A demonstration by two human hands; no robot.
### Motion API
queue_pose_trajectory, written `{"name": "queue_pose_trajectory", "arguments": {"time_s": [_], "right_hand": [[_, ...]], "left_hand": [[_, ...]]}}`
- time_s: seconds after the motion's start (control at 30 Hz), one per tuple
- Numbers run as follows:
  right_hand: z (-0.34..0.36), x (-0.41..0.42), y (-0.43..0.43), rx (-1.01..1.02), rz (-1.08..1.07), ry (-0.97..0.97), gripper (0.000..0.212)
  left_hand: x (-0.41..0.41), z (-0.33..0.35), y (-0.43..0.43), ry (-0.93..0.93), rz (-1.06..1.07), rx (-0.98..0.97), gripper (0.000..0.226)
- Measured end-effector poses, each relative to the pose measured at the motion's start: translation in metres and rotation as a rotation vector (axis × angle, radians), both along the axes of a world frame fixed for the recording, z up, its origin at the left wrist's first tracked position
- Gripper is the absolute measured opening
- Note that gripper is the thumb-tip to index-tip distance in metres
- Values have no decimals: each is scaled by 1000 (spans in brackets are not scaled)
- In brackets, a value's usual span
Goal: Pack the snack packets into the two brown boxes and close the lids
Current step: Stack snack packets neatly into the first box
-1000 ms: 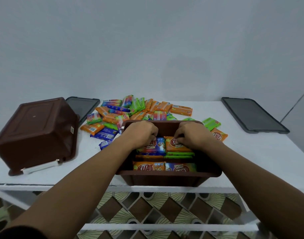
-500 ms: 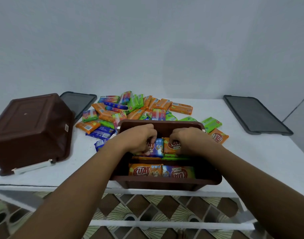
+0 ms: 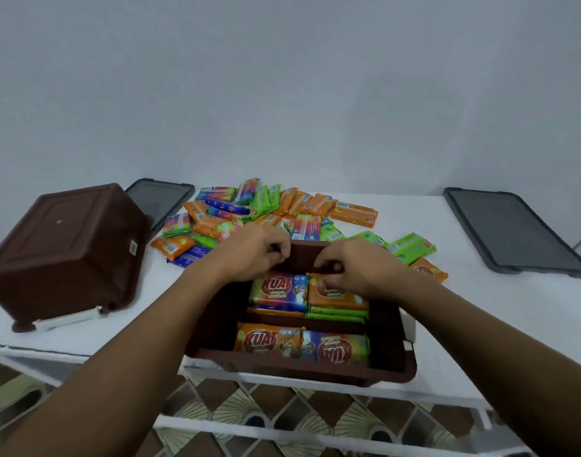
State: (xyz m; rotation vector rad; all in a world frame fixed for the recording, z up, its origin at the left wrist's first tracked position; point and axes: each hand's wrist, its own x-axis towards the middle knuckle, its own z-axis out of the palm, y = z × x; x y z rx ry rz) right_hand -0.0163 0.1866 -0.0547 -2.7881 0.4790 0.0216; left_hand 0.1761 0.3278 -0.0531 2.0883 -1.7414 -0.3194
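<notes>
Glossy flat snack packets (image 3: 279, 290), rectangular box (image 3: 299, 369)

Setting: indoor domestic-looking room, exact type cannot be told | Wall: plain pale wall (image 3: 282, 94), unmarked | Work surface: white table (image 3: 480, 311) on a white frame set against the wall | Floor: patterned tile floor (image 3: 249, 404), brown diamonds with fan motifs, seen below the frame

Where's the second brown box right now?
In the head view, the second brown box sits upside down at the table's left end, beside a dark lid and left of the loose packet pile.
</notes>
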Motion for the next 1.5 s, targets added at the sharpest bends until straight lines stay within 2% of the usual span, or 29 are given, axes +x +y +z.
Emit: {"name": "queue_pose_trajectory", "arguments": {"time_s": [0.13, 0.27, 0.37, 0.63, 0.8, 1.07, 1.27, 1.37, 1.5], "right_hand": [[15, 4, -23, 141, 24, -201, 21], [26, 13, -55, 135, 23, -329, 9], [28, 18, -91, 129, -13, -375, 8], [34, 14, -172, 131, -147, -460, 4], [17, 24, -202, 176, -206, -397, 4], [-20, 42, -219, 192, -173, -177, 12], [-46, 53, -230, 155, -198, -36, 29], [-54, 59, -234, 166, -199, 16, 30], [-64, 70, -234, 95, -196, 90, 56]], "left_hand": [[2, 23, -17, 15, 40, -107, 17], [3, 38, -45, 20, 79, -142, 16], [4, 46, -65, 27, 123, -178, 3], [10, 59, -115, 66, 206, -239, 4], [5, 45, -153, 60, 319, -184, 13], [7, 11, -212, -49, 292, 145, 18], [19, -18, -237, -101, 382, 301, 13], [22, -33, -243, -176, 389, 392, 27], [28, -46, -247, -234, 423, 354, 39]]}}
